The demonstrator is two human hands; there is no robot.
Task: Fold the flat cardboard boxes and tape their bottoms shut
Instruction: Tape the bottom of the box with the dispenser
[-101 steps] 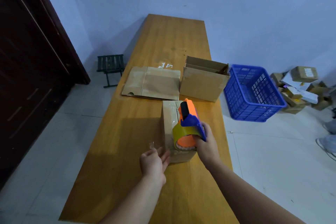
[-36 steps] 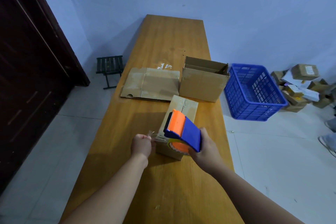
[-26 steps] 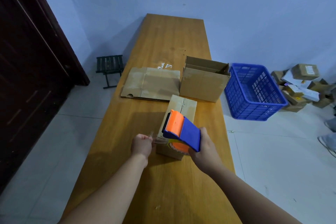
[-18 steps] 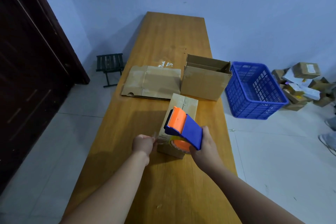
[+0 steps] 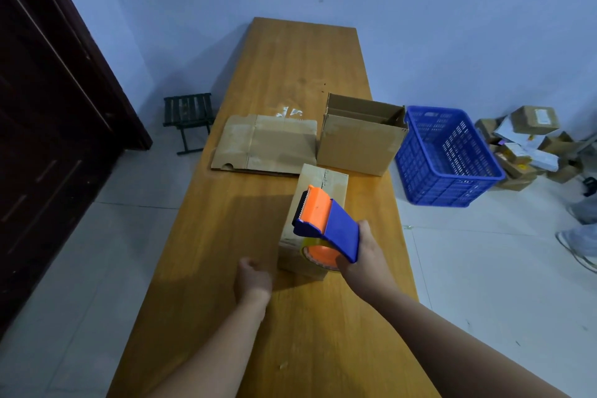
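Observation:
A small folded cardboard box (image 5: 327, 186) stands on the wooden table (image 5: 303, 61), its taped seam facing up. My right hand (image 5: 366, 257) grips the blue and orange tape dispenser (image 5: 326, 220) and holds it on the box's near end. Clear tape runs from the roll over the box's near top edge. My left hand (image 5: 253, 278) sits low at the box's near left corner with its fingers curled, pinching the tape end. A flat unfolded box (image 5: 268, 145) lies behind, and a larger open box (image 5: 358, 145) stands to its right.
A blue plastic basket (image 5: 449, 171) sits on the floor right of the table, with a pile of parcels (image 5: 529, 139) beyond it. A small dark stool (image 5: 189, 113) stands left of the table near a dark door (image 5: 48, 139). Someone's shoe (image 5: 578, 245) shows at the right edge.
My left hand dropped from the box's top edge to its near left corner, drawing the tape down. The dispenser tilted flatter and stayed on the box's near end.

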